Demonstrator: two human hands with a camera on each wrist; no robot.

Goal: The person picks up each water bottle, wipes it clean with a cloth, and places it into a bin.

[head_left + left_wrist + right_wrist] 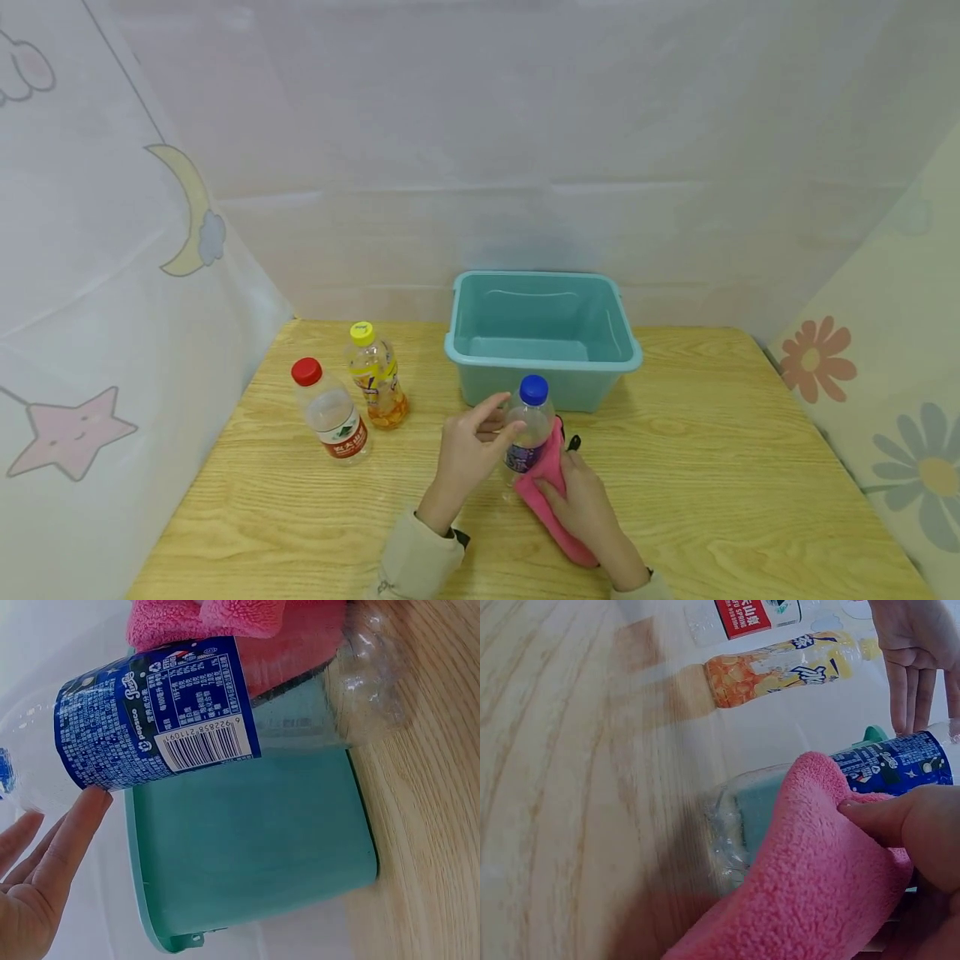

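Blue-capped bottle is upright btw the two sets of fingers: L fingertips at its upper L side, R fingers + cloth at its lower R side. Clear plastic, w/ dk blue label sitting just below L fingertips. Can't tell if its base touches the tabletop.

L hand: fingers loosely extended, slightly bent, not wrapped round anything. One fingertip meets the label's edge nr the cap end; blue cap is just above the fingers, not held.

R hand: gripping pink cloth, thumb on the near face, other fingers curled under & partly hidden. Cloth is fuzzy, bunched; its upper part sits btw R fingers & bottle, lying against bottle's side, lower end hangs past the hand twd the person. Sm. dk tab pokes up just beyond R fingertips.

Teal bin is just beyond both hands' fingers, behind the bottle, open side up.

Well apart, off to L of L fingers: red-capped bottle, upright, w/ red/white label; yellow-capped bottle stands nr it, a bit closer to L fingers & farther back, orange in its lower part. Both untouched.

Sleeves: light-colored cuffs at both wrists, behind the fingers.
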